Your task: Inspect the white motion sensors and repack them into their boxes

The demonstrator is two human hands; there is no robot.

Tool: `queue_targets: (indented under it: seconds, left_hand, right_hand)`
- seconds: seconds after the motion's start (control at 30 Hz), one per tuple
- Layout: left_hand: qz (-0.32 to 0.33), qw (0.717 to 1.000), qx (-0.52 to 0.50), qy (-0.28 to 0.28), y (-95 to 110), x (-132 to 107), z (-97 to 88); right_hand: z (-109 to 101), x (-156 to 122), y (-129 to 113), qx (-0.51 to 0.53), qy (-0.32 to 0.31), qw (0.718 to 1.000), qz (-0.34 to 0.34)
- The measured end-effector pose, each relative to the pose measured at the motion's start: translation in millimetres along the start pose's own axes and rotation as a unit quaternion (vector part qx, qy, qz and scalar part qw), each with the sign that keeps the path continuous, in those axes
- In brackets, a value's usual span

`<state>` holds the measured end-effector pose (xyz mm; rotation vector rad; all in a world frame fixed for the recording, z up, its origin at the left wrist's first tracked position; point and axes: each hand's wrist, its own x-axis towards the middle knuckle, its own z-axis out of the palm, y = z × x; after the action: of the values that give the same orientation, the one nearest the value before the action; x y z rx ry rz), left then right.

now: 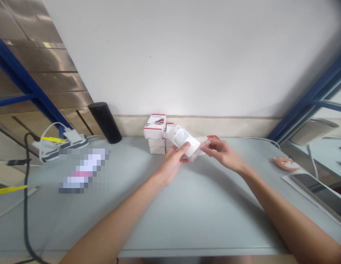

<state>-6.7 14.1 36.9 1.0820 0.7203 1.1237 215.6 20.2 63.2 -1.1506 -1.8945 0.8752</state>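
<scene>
Pale grey desk (170,227) before a white wall (170,58), with a blue metal frame (27,80) at the left. Centre: a clear plastic pack (195,148) encloses a white device (182,138) with a rounded face; glare on the plastic makes its exact kind hard to tell. The pack is held above the desk, between both hands. Left hand (173,164), partly closed, has its thumb and fingers around the lower part of the pack; right hand (222,156), also partly closed, pinches the pack's right end with its fingertips. Behind the pack, near the wall, stand stacked white boxes (155,134) with red markings. Further left: a black insulated bottle (104,123), a white power adapter (74,136), a black cable (26,190) and a pixelated patch (84,170). Far right: an orange fox-face object (286,164) near a dark-screened tablet (318,192).
</scene>
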Motion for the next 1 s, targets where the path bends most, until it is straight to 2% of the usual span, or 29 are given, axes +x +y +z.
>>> queue_targets:
  seconds: [0.13,0.2,0.27,0.33,0.43,0.53,0.63,0.73,0.8,0.9,1.0]
  left_hand:
    - [-0.003,1.0,-0.02,0.015,5.2,-4.5,5.8]
    - [-0.007,0.999,-0.04,0.022,8.6,-6.7,8.5]
    - [-0.011,0.998,-0.057,0.028,10.5,-7.9,9.7]
    - [-0.005,0.998,-0.06,0.034,9.8,-7.8,9.3]
    - [0.012,0.997,-0.064,0.047,5.5,-6.5,8.7]
    - [-0.007,0.992,-0.125,0.035,1.8,-7.2,11.1]
    - [-0.053,0.978,-0.199,0.015,1.1,-9.9,14.2]
    - [-0.052,0.974,-0.218,0.023,2.0,-10.8,14.4]
    - [-0.038,0.975,-0.218,0.025,2.2,-9.7,13.1]
    - [-0.033,0.977,-0.21,0.015,0.4,-7.5,11.2]
    - [-0.019,0.981,-0.19,0.014,-2.6,-7.2,11.2]
  right_hand:
    - [1.7,-1.2,-1.2,0.046,0.056,0.997,0.01]
    - [6.4,-2.6,-1.8,0.1,0.03,0.994,0.008]
    - [13.6,-4.3,-3.4,0.145,-0.032,0.989,0.011]
    - [21.3,-5.5,-6.0,0.151,-0.062,0.986,0.026]
    - [28.2,-5.3,-9.7,0.148,0.002,0.988,0.036]
    - [27.8,-3.8,-10.6,0.184,0.064,0.98,0.026]
    - [26.2,-2.8,-9.9,0.22,0.086,0.971,0.026]
    - [26.8,-2.8,-9.4,0.233,0.103,0.966,0.041]
    - [27.4,-3.0,-8.7,0.258,0.093,0.961,0.044]
    - [28.3,-3.7,-6.6,0.31,0.021,0.95,0.041]
    - [30.8,-4.6,-4.7,0.296,-0.02,0.954,0.05]
